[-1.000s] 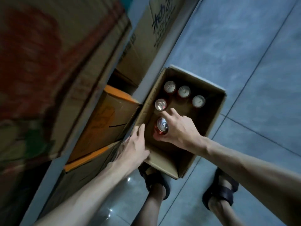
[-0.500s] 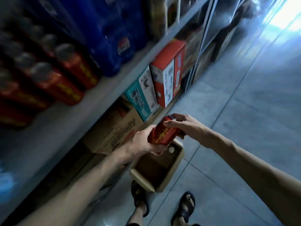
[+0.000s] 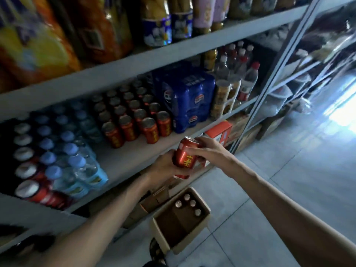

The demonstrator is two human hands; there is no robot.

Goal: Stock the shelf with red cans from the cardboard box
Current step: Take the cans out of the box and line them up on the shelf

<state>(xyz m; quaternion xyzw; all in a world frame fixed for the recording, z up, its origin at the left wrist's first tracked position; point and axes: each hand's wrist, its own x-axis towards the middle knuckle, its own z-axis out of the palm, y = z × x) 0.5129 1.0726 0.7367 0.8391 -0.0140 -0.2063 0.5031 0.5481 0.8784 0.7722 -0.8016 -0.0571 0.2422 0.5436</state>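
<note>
Held can (image 3: 185,156) sits between left hand (image 3: 163,167) and right hand (image 3: 209,151), just before the shelf (image 3: 119,160) edge, on which rows of cans (image 3: 134,124) stand behind it, with wrapped packs (image 3: 188,99) to their right and bottles (image 3: 77,160) to their left; the cardboard box (image 3: 192,245) is on the floor (image 3: 269,209) below, with four cans (image 3: 187,204) at its far end.

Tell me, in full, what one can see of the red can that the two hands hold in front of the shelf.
The red can is a drink can, seemingly metal: red side with yellow characters, silver top rim. It is slightly tilted, top uppermost, in the air before the edge of the shelf, higher than the cardboard box on the floor. The left hand grips its lower part from beneath; the right hand holds its upper end.
</note>
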